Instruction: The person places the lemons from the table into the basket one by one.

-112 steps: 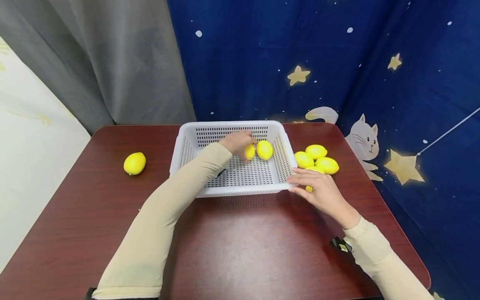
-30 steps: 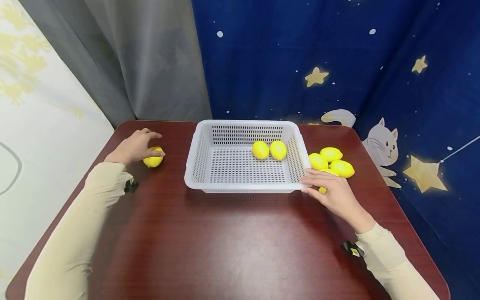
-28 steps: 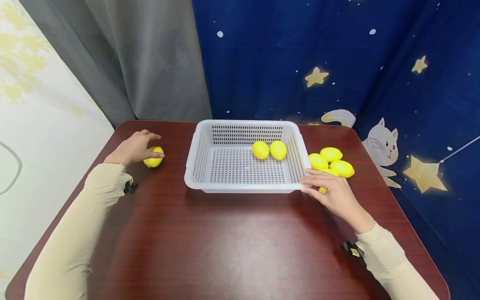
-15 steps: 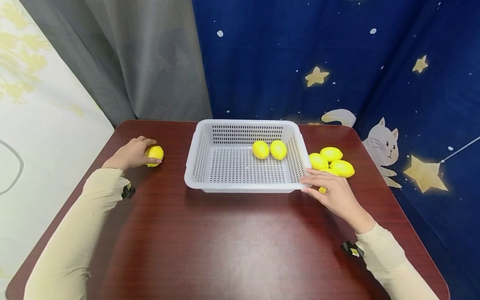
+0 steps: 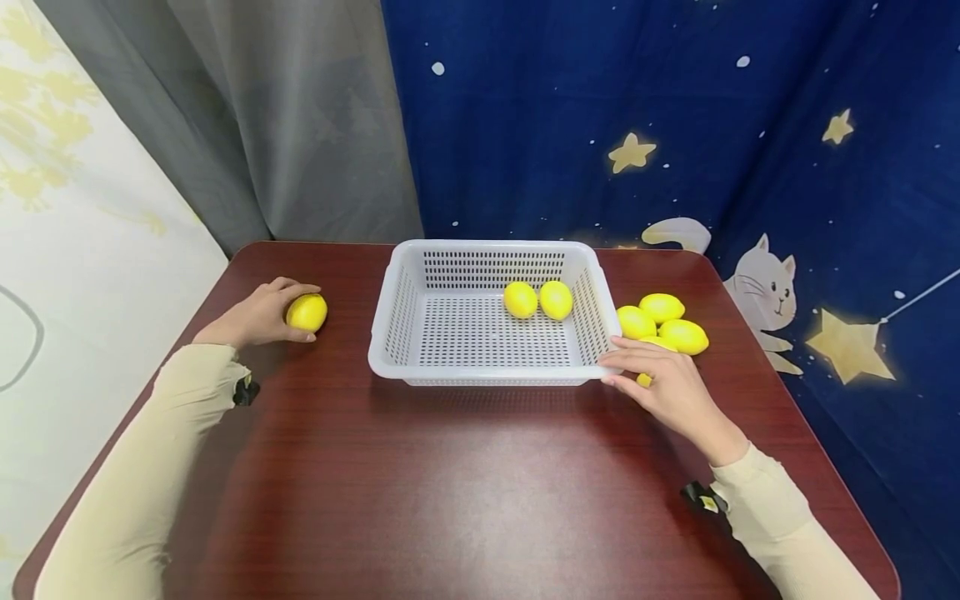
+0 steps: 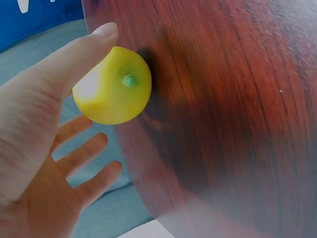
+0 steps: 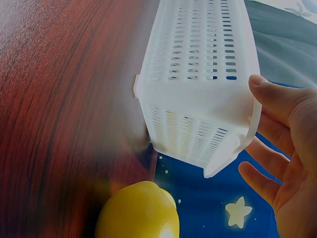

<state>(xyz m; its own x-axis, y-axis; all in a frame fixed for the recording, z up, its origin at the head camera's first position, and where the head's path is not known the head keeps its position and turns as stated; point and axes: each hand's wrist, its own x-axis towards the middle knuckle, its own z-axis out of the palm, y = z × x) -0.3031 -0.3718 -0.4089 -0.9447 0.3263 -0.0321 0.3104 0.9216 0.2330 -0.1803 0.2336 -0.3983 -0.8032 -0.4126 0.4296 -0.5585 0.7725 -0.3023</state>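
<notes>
Head view shows a red-brown worktop (image 5: 465, 467) with a white basket (image 5: 487, 372) at the middle of its back edge. Near the back left corner, the left hand (image 5: 258, 317) holds a lemon (image 5: 307, 314), with the thumb on the near side and a finger on the far side. From the left wrist, the thumb lies on the lemon, its green tip points at the camera, and three other fingers stick out away from it. It is hard to tell if this lemon touches the worktop. The right hand (image 5: 667, 383) grips the basket by its front right corner, thumb tip on the rim. Inside the basket, two lemons (image 5: 521, 300) sit just beside each other, toward the back and the right wall. On the worktop, four lemons (image 5: 684, 337) show in a bunch between the basket and the right edge. A bit of yellow peeks out by the right hand, too hidden to tell if it is one more. Both arms have cream sleeves (image 5: 787, 533). Behind the back edge hang a grey curtain (image 5: 330, 125) and a blue curtain (image 5: 525, 108) with gold stars (image 5: 632, 153) and a white cat (image 5: 761, 283).
</notes>
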